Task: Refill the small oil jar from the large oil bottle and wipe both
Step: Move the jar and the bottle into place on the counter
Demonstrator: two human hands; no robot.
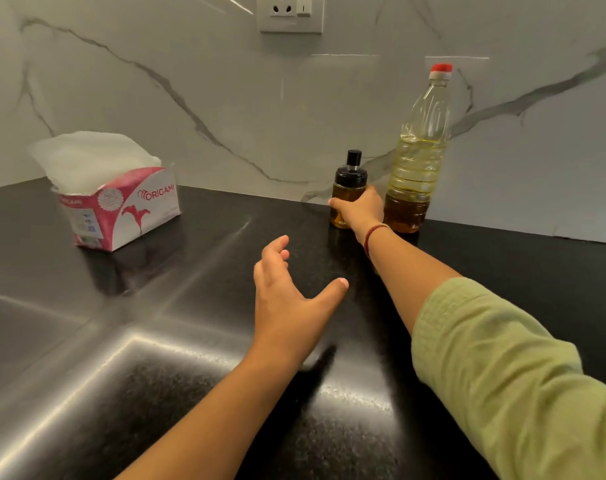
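Observation:
A small oil jar (pixel 347 183) with a black lid and amber glass stands at the back of the black counter (pixel 190 341). My right hand (pixel 360 207) grips its lower body, fingers wrapped round it. Just right of the jar stands the large clear oil bottle (pixel 420 157) with a red cap, upright and touching nothing but the counter. My left hand (pixel 287 292) hovers over the counter in front of the jar, fingers spread and relaxed, holding nothing.
A pink and white pack of tissues (pixel 118 199) sits at the back left of the counter. A marble wall (pixel 225 98) with a socket (pixel 289 12) rises right behind the jar and bottle.

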